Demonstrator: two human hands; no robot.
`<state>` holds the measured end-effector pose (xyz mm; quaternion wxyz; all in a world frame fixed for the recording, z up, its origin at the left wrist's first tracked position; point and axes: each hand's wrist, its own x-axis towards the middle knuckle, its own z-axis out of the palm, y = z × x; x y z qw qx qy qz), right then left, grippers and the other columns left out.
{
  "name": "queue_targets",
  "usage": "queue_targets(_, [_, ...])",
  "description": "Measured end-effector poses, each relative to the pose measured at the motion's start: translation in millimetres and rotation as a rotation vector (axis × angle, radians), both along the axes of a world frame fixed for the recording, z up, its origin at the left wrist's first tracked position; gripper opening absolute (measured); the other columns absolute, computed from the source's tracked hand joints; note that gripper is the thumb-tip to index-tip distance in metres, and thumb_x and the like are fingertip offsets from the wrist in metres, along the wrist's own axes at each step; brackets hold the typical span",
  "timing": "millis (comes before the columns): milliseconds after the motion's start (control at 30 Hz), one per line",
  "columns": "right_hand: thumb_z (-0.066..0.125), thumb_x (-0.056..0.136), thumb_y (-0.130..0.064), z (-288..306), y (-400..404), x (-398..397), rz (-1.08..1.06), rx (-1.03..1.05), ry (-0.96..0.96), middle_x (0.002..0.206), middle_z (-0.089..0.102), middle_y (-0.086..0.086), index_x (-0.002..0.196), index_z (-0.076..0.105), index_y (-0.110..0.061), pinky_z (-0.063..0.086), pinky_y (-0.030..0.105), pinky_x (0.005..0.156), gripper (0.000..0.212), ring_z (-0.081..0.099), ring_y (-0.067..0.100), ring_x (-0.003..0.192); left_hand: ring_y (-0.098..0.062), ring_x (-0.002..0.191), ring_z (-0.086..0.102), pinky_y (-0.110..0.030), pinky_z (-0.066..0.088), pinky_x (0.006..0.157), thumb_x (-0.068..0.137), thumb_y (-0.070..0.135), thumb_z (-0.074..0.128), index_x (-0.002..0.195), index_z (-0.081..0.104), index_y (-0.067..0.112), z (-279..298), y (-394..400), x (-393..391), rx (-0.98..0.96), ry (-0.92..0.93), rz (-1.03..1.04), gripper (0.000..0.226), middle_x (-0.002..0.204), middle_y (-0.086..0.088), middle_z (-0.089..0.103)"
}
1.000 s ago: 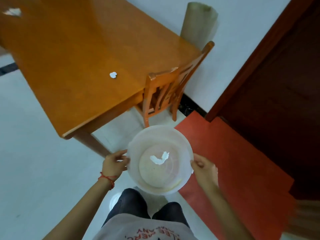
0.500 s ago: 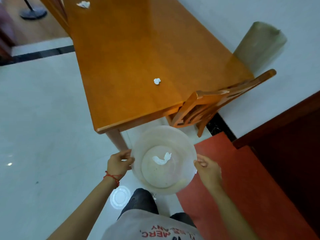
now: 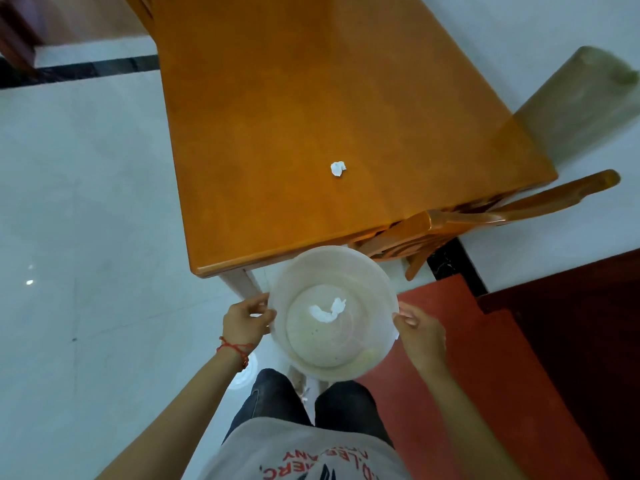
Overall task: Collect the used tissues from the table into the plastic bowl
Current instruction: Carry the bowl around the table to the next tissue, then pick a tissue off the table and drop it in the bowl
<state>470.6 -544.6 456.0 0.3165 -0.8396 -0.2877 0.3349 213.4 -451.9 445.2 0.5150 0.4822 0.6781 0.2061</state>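
Gripping the plastic bowl (image 3: 301, 271) by its rim, left hand (image 3: 244, 322) and right hand (image 3: 420, 332) risk tipping out its tissue (image 3: 327, 310) while freeing one hand for the crumpled tissue (image 3: 337, 168) ahead.

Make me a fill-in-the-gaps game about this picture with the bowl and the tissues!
1. The bowl is held by ____ hands: the left hand and the right hand.
2. The tissue not yet collected lies on the ____.
3. Inside the bowl lies one white ____.
4. The left wrist wears a ____ string.

Missing words: two; table; tissue; red
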Motion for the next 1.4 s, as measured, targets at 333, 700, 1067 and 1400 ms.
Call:
queue_targets(333, [0.06,0.08,-0.007,-10,32,26,0.121,-0.001,0.016,0.085,0.065,-0.004,0.106,0.067,-0.014,0.04,0.001,0.051,0.028,0.057,0.001,0.071,-0.028,0.078,0.063,-0.036,0.056,0.075,0.08,0.009,0.064,0.115,0.062,0.011,-7,3,15,-0.032,0.032,0.079,0.034,0.091,-0.008,0.068])
queue_targets(700, [0.066,0.082,-0.023,5,74,41,0.429,0.148,-0.148,0.122,0.059,0.001,0.12,0.057,-0.016,0.044,0.031,0.09,0.04,0.054,0.015,0.108,-0.03,0.083,0.063,-0.054,0.049,0.093,0.08,0.01,0.064,0.114,0.062,0.011,-11,-6,26,-0.03,0.094,0.139,0.034,0.102,-0.017,0.07])
queue_targets(1067, [0.065,0.083,-0.021,9,216,21,0.48,0.338,-0.123,0.124,0.057,0.012,0.125,0.051,-0.009,0.046,0.032,0.092,0.046,0.052,0.022,0.112,-0.029,0.076,0.063,-0.051,0.052,0.089,0.079,0.008,0.065,0.114,0.062,0.011,-3,-8,30,-0.07,0.093,0.182,0.035,0.093,-0.009,0.068])
queue_targets(1400, [0.06,0.086,-0.023,-19,307,13,0.541,0.233,-0.235,0.147,0.035,0.01,0.135,0.039,-0.012,0.029,0.041,0.111,0.055,0.028,0.026,0.136,-0.03,0.08,0.067,-0.053,0.051,0.091,0.08,0.008,0.064,0.112,0.063,0.014,-3,-15,25,-0.116,0.1,0.242,0.033,0.096,-0.01,0.07])
